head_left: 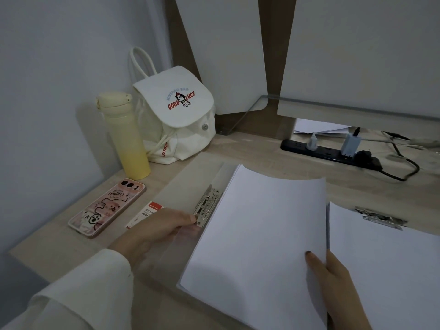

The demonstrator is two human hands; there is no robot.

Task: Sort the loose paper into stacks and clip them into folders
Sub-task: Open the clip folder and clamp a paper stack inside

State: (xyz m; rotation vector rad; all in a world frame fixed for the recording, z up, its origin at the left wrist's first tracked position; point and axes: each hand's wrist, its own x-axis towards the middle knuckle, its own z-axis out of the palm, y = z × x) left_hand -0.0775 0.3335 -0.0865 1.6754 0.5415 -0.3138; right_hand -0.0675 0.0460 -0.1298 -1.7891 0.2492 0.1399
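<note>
To clip this batch cleanly, the person would best keep the metal clip (206, 206) lifted until the stack of paper (259, 229), lying in mid-frame on the open folder (181, 184), slides squarely under it. The left hand (154, 232) reaches in from the lower left, its curled fingertips apparently pinching the clip's lower end. At the lower right, the right hand (338, 287) pinches the stack's edge, thumb on top.

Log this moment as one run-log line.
step: clipping | left hand: on folder clip | right hand: holds paper stack on open folder | second stack: clipped, at right
</note>
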